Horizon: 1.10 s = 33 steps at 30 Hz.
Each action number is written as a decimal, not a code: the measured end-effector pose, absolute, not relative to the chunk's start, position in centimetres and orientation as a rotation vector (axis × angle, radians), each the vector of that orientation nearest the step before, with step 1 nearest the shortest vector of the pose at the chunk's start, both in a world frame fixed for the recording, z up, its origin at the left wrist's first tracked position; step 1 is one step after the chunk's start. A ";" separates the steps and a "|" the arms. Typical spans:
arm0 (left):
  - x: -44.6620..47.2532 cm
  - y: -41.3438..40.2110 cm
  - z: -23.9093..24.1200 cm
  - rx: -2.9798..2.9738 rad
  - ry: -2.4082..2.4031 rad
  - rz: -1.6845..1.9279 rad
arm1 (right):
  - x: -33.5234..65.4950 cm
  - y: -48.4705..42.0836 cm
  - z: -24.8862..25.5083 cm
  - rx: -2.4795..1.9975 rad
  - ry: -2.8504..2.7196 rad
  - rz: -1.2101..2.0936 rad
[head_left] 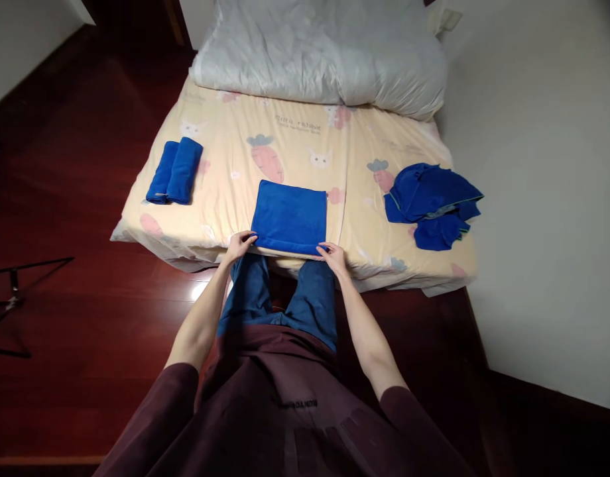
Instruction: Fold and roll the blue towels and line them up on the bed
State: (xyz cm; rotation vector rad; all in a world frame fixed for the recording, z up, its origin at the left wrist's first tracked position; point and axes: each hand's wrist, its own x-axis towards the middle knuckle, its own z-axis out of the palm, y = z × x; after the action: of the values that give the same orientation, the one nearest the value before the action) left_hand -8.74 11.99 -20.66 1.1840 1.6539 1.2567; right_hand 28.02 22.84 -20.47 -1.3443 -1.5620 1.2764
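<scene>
Flanking the blue cloth (pixel 291 213): rolls (pixel 184 171), crumpled pile (pixel 427 197).

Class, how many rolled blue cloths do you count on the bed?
2. One rolled cloth lies nearer the left edge of the bed; the other roll lies beside it, toward the middle.

Bed (pixel 225 212): cream sheet (pixel 357 159), carrot-and-rabbit print. Pale, puffy quilt (pixel 319 56) bunched across the far end. Two blue rolls (pixel 184 171) side by side, touching, on the left. Flat blue cloth (pixel 291 213) mid-bed at the near edge. Crumpled blue heap (pixel 429 195) on the right.
</scene>
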 end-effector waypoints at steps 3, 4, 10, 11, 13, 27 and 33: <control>-8.3 12.2 -20.8 1.141 1.679 1.339 | 28.4 22.6 -20.3 -1.321 -1.589 1.309; -8.2 12.3 -20.8 1.145 1.697 1.362 | 28.5 22.5 -20.2 -1.309 -1.604 1.319; -7.9 12.7 -20.6 1.195 1.813 1.383 | 28.2 22.4 -19.9 -1.363 -1.627 1.273; -7.9 12.7 -20.5 1.197 1.803 1.385 | 28.2 22.5 -20.0 -1.384 -1.597 1.270; -8.0 12.6 -20.5 1.181 1.738 1.380 | 28.0 22.7 -20.2 -1.397 -1.541 1.254; -7.9 12.1 -19.6 1.103 1.613 1.417 | 27.9 23.5 -21.7 -1.352 -1.334 1.277; -8.7 12.8 -19.7 1.110 1.677 1.378 | 28.2 24.1 -21.2 -1.295 -1.353 1.377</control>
State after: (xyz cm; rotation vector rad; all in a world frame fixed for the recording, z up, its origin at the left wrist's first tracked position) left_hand -8.69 12.85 -19.70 1.1100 1.6775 1.3783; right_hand 28.24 24.06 -21.23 -1.2951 -1.3528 1.3770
